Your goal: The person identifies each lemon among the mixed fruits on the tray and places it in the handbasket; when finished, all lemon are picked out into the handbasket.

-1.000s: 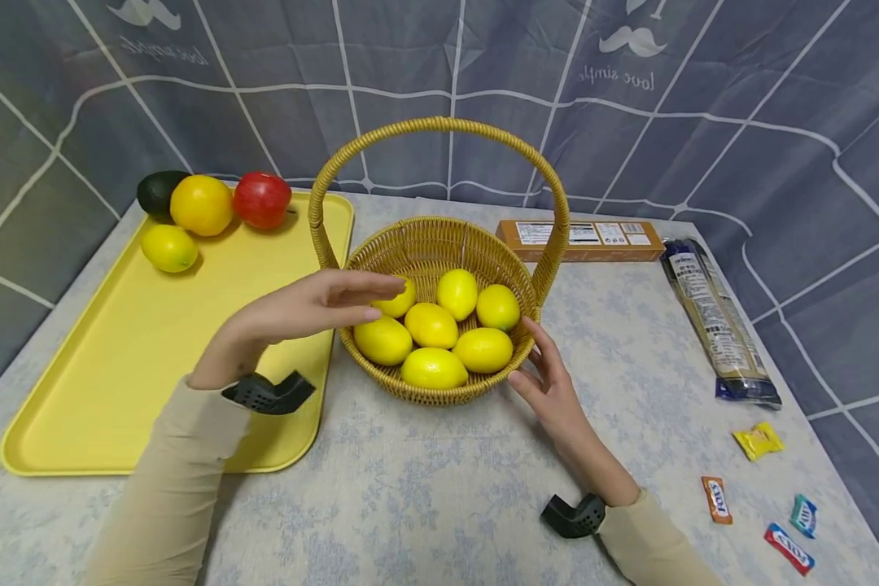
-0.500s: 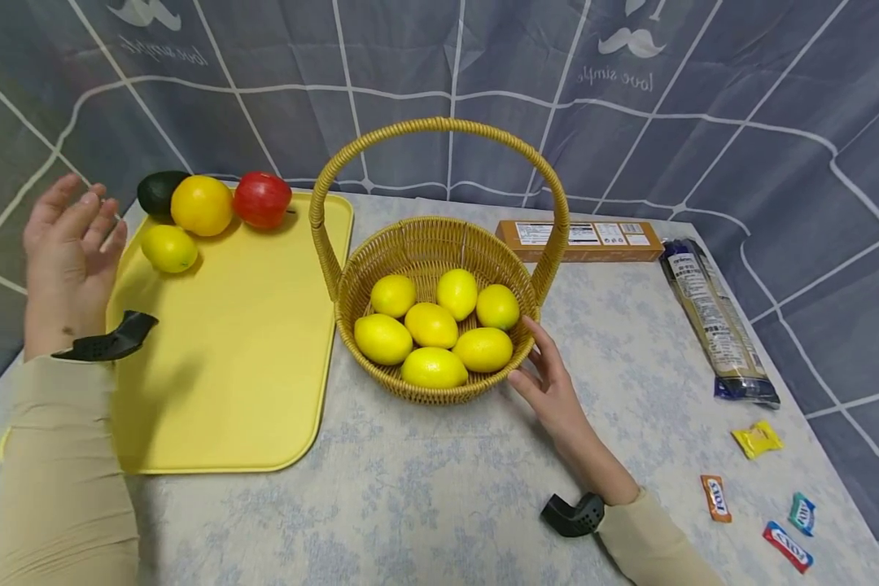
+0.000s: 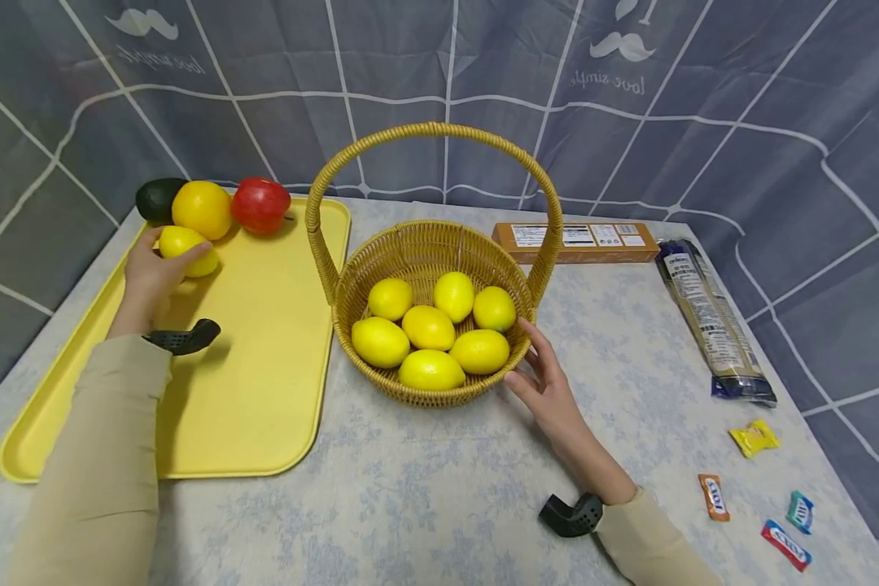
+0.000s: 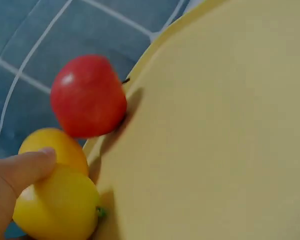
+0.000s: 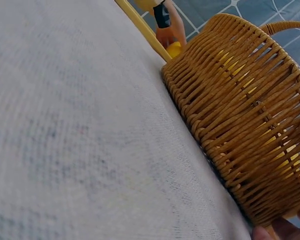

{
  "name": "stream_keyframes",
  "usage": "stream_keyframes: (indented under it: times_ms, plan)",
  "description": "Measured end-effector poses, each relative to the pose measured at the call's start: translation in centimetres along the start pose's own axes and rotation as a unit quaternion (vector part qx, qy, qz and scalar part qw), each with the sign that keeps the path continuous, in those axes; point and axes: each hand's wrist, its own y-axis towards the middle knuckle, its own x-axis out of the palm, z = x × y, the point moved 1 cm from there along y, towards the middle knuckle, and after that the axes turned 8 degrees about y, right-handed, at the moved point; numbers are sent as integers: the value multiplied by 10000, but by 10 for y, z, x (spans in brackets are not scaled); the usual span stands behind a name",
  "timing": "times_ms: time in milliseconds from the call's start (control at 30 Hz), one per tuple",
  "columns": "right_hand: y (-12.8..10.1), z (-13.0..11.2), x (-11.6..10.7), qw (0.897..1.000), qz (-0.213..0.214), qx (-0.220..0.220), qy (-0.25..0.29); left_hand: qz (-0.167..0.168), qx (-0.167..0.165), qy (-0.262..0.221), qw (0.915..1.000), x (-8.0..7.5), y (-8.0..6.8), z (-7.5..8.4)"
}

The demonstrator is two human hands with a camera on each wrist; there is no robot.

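Note:
My left hand [image 3: 163, 252] reaches to the far left corner of the yellow tray [image 3: 264, 382] and grips a lemon [image 3: 189, 248] there, fingers curled over it. In the left wrist view the thumb [image 4: 20, 172] lies on this lemon [image 4: 57, 210], with an orange [image 4: 57, 145] and a red apple [image 4: 87, 95] right behind it. My right hand [image 3: 531, 362] rests with straight fingers against the near right side of the wicker basket [image 3: 425, 244], which holds several lemons [image 3: 428, 327]. The right wrist view shows the basket wall [image 5: 240, 115] close up and fingertips [image 5: 285, 231] at its base.
An avocado [image 3: 157, 198], the orange [image 3: 202, 209] and the apple [image 3: 260, 205] line the tray's far edge. A brown box [image 3: 579, 242] lies behind the basket, a long packet [image 3: 710, 317] to its right. Small wrapped candies [image 3: 754, 438] dot the table's near right corner.
My left hand left the basket, swung out to the left, then came down on the tray's lemon and took hold of it. The right hand stayed at the basket.

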Motion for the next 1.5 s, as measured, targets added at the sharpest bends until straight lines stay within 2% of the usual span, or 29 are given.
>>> stream_keyframes:
  times_ms: [67,133,167,233,267,300,333,400,433,467,500,533,567,600,633,700,767,867,900,1000,1100,1233,1367,1500]
  plan:
    - [0,0,1,10000,4,13,14,-254,255,427,9984,1,-7,2]
    - [1,0,2,10000,-8,58,50,-614,450,473,9960,-1,-18,5]
    - [1,0,3,9999,-14,82,73,-897,560,505,9931,-2,-24,7]
    - [1,0,3,9999,-27,116,85,-1677,898,679,9794,-4,-41,14]
    - [0,0,3,9999,-28,133,88,-2122,1176,719,9675,-4,-52,19]
    - [0,0,3,9999,-20,129,71,-2605,1620,731,9490,-4,-64,25]
    - [0,0,3,9999,-11,118,48,-3071,2055,760,9261,-2,-77,32]
    - [-1,0,1,10000,1,88,12,-3977,2811,537,8717,7,-102,50]
    - [-1,0,1,10000,14,80,-4,-4331,3089,350,8461,14,-115,61]
    - [-1,0,0,10000,25,66,-13,-4621,3266,207,8242,23,-126,72]
    - [-1,0,-1,10000,45,51,-30,-4829,3400,128,8069,34,-135,84]
    - [-1,-1,-1,10000,60,45,-49,-4939,3457,111,7978,47,-143,96]
    - [-1,-1,-2,9999,76,47,-66,-5012,3449,66,7936,61,-148,108]
    - [-1,-2,-3,9999,92,56,-88,-5026,3411,45,7943,76,-150,120]
    - [-1,-2,-3,9999,110,72,-104,-5009,3290,14,8006,90,-150,131]
    - [-1,-2,-3,9998,126,96,-118,-4835,3039,-43,8209,117,-144,148]
    - [0,-3,-3,9998,120,105,-94,-4585,2690,-163,8469,141,-134,161]
    - [0,-3,-1,9999,84,93,-48,-4160,2015,-357,8861,165,-117,166]
    - [0,-3,-1,9999,75,96,-30,-4071,1785,-444,8947,170,-112,165]
    - [-1,-4,1,9999,65,141,-27,-3864,1230,-601,9121,180,-101,156]
    - [-2,-3,4,9998,45,179,12,-3662,1038,-460,9236,184,-92,145]
    - [-3,-2,4,9999,34,168,-1,-3455,1247,-28,9301,186,-86,138]
    - [-3,-2,4,9998,73,174,-47,-3375,1576,567,9263,187,-84,136]
    - [-1,-1,4,9997,88,198,-68,-3383,1708,808,9219,188,-82,134]
